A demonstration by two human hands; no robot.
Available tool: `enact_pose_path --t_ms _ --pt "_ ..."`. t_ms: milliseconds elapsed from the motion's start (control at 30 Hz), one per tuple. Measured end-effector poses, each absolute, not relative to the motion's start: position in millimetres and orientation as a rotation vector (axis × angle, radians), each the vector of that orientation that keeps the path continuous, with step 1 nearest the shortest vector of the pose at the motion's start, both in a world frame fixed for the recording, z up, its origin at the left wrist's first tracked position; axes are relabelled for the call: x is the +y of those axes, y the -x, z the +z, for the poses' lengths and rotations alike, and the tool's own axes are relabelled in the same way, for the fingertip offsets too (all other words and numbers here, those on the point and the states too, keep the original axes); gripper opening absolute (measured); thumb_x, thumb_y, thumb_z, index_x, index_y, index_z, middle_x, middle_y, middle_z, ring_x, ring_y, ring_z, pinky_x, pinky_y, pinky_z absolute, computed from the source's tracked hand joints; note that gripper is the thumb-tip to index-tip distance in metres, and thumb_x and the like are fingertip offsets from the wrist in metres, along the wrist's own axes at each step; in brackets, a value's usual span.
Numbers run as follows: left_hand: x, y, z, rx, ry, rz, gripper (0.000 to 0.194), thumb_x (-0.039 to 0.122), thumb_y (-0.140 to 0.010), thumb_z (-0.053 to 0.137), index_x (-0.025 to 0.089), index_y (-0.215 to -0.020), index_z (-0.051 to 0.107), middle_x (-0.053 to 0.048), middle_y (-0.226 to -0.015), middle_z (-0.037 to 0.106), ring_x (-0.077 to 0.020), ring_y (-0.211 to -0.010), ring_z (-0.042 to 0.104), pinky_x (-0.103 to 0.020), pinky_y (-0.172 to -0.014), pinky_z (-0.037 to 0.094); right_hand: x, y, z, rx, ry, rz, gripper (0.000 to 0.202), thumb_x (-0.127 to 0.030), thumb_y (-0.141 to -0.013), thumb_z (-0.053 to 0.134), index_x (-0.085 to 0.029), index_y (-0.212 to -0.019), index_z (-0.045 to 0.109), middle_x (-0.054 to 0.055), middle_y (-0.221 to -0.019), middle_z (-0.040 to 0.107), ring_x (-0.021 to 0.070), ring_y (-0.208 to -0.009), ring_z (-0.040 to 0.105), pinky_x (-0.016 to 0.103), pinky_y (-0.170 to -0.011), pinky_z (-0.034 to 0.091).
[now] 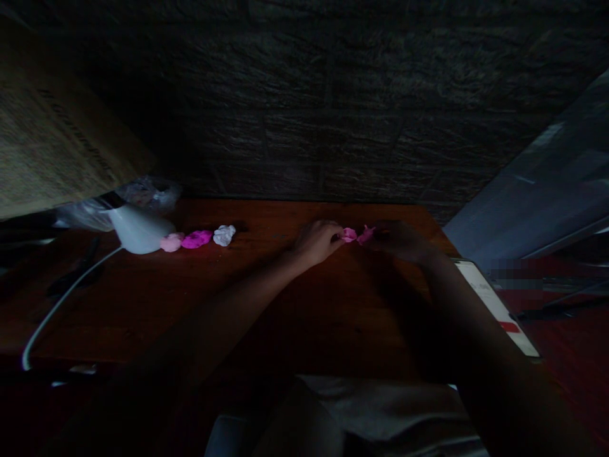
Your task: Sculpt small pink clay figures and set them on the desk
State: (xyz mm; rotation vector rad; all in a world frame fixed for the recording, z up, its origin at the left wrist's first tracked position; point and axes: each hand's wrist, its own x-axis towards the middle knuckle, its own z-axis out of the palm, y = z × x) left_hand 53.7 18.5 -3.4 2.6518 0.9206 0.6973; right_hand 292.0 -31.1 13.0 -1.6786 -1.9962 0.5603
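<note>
Table (328, 324): broad stretch of bare wood inside the front edge; room there.
Phone (492, 304): slanting along the right edge.
Left hand (320, 242): fingertips pinching a pink lump (349, 235).
Right hand (398, 240): dim, fingertips closed on a ragged piece (365, 235).
Pink pair: toward the back edge, barely apart, lined left-right; ragged tip aims wallward.
Wall (295, 146): close behind.
</note>
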Motion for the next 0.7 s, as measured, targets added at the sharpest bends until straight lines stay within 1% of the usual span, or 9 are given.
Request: enact_pose_path --t_ms 100,200,300,367,467,600,700 --pt "17 -55 -2 0.915 -2.648 0.693 0.012 0.024 -0.096 0.066 0.020 -0.100 0.077 -0.007 -0.110 0.078 -0.0208 -0.101 0.071 -0.034 -0.090 0.054 -33 -290 19 -1.932 1.726 0.701 0.033 -0.040 -0.077 0.073 -0.020 -0.103 0.078 0.008 -0.094 0.081 0.0253 -0.085 0.075 0.031 -0.071 0.054" --pt "15 -56 0 0.937 -2.643 0.665 0.014 0.025 -0.096 0.066 0.020 -0.102 0.077 -0.008 -0.111 0.078 -0.0221 -0.103 0.071 -0.034 -0.089 0.054 -36 -287 25 -1.898 1.700 0.774 0.036 -0.042 -0.076 0.074 -0.020 -0.104 0.077 0.009 -0.100 0.081 0.0259 -0.090 0.075 0.033 -0.077 0.055" --pt "14 -57 2 0.960 -2.656 0.629 0.016 0.025 -0.097 0.064 0.020 -0.104 0.077 -0.008 -0.112 0.078 -0.0235 -0.104 0.072 -0.035 -0.089 0.054 -37 -284 28 -1.929 1.682 0.792 0.032 -0.042 -0.075 0.073 -0.020 -0.098 0.077 0.007 -0.093 0.080 0.0251 -0.085 0.073 0.033 -0.073 0.053" --pt "13 -57 3 0.952 -2.666 0.629 0.016 0.026 -0.098 0.064 0.020 -0.105 0.077 -0.008 -0.112 0.078 -0.0231 -0.104 0.072 -0.035 -0.089 0.053 -37 -283 28 -1.942 1.688 0.787 0.030 -0.042 -0.075 0.074 -0.020 -0.095 0.077 0.006 -0.087 0.079 0.0240 -0.080 0.071 0.032 -0.069 0.051" --pt "12 -56 4 0.966 -2.653 0.653 0.016 0.026 -0.098 0.064 0.021 -0.105 0.077 -0.007 -0.109 0.079 -0.0221 -0.102 0.072 -0.033 -0.087 0.053 -36 -282 26 -1.948 1.681 0.783 0.028 -0.044 -0.076 0.073 -0.021 -0.092 0.077 0.004 -0.084 0.077 0.0223 -0.078 0.070 0.030 -0.067 0.050" --pt "11 -54 6 1.019 -2.614 0.628 0.016 0.028 -0.098 0.065 0.020 -0.103 0.077 -0.008 -0.103 0.079 -0.0222 -0.097 0.073 -0.032 -0.083 0.052 -38 -283 27 -1.927 1.629 0.813 0.032 -0.045 -0.073 0.076 -0.022 -0.095 0.077 0.004 -0.086 0.079 0.0232 -0.080 0.073 0.031 -0.069 0.053" --pt "12 -54 6 1.031 -2.605 0.607 0.017 0.027 -0.098 0.063 0.019 -0.104 0.077 -0.009 -0.105 0.079 -0.0239 -0.099 0.073 -0.035 -0.085 0.053 -39 -284 30 -1.881 1.600 0.648 0.034 -0.046 -0.075 0.076 -0.022 -0.098 0.078 0.007 -0.093 0.081 0.0257 -0.082 0.074 0.035 -0.070 0.057"
